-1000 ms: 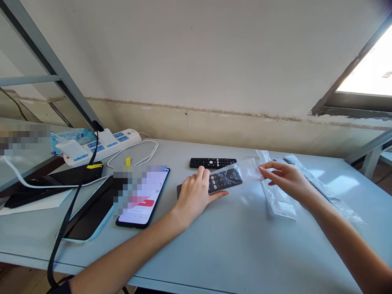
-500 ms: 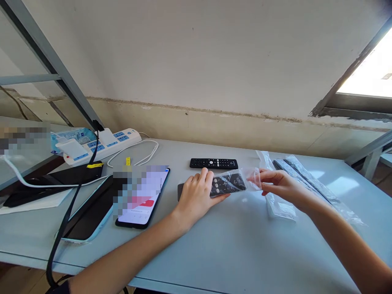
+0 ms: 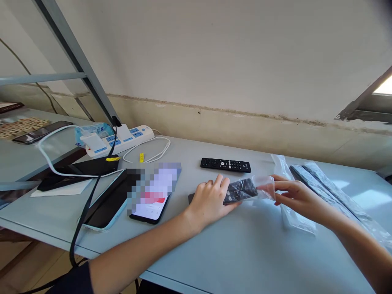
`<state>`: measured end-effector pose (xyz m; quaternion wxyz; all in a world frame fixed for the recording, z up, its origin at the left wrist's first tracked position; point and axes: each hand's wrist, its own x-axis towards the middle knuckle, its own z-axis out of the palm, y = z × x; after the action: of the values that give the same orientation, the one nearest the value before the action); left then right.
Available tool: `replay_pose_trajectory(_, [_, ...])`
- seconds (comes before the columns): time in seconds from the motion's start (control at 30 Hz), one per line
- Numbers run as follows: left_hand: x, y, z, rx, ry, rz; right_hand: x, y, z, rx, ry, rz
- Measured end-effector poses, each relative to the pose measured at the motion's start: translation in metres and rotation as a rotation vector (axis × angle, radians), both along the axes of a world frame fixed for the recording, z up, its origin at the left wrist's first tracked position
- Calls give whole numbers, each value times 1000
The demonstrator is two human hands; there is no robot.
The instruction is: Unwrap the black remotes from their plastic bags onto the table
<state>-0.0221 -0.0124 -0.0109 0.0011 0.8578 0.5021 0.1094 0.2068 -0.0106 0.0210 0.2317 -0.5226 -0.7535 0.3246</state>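
Observation:
A black remote control (image 3: 241,191), partly inside a clear plastic sleeve, lies tilted under my left hand (image 3: 210,202). My left hand's fingers wrap over its middle, hiding some of the buttons. The sleeve's loose end (image 3: 266,188) reaches past the remote's right end, and the fingers of my right hand (image 3: 294,196) pinch it. Behind them a second black remote (image 3: 226,164) rests bare on the table. Right of my right hand are wrapped dark strips (image 3: 324,190) in clear plastic, with a clear bag (image 3: 295,220) beside them.
On the left of the grey table (image 3: 245,253) are a lit phone (image 3: 153,206), a dark phone in a light blue case (image 3: 112,200), a white power strip (image 3: 122,141) with cables, and a black pouch (image 3: 82,171). A black strap (image 3: 88,200) hangs in front.
The view has shifted leftward, so most things appear further right. Both hands keep their hold on the remote and the sleeve.

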Motion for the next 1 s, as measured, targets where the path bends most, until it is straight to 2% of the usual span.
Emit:
replay_pose_trajectory(0.3, [0, -1, -4, 23, 30, -50, -7, -1, 7, -90, 33, -46])
replay_pose_trajectory(0.4, [0, 1, -7, 18, 39, -96, -9, -2, 4, -141, 89, -127])
replay_pose_trajectory(0.47, [-1, 1, -7, 40, 29, -132, -10, -2, 0, -175, 77, -133])
replay_pose_trajectory(0.57, [-4, -1, 4, 95, 2, -159, -13, -1, -9, -201, 18, -68])
replay_pose_trajectory(0.67, [-11, -8, 20, 108, -5, -125, -16, -1, -15, -226, -9, -12])
replay_pose_trajectory(0.73, [-19, -16, 26, 169, -14, -28, -17, -2, -18, -232, -20, 20])
replay_pose_trajectory(0.8, [-32, -27, 23, 294, -47, 163, -17, -2, -20, -220, -30, 35])
replay_pose_trajectory(0.87, [-51, -37, 12, 391, -78, 419, -18, -2, -20, -219, -30, 30])
replay_pose_trajectory(1.0, [-97, -54, -17, 430, -169, 762, -18, -1, -18, -259, -12, 10])
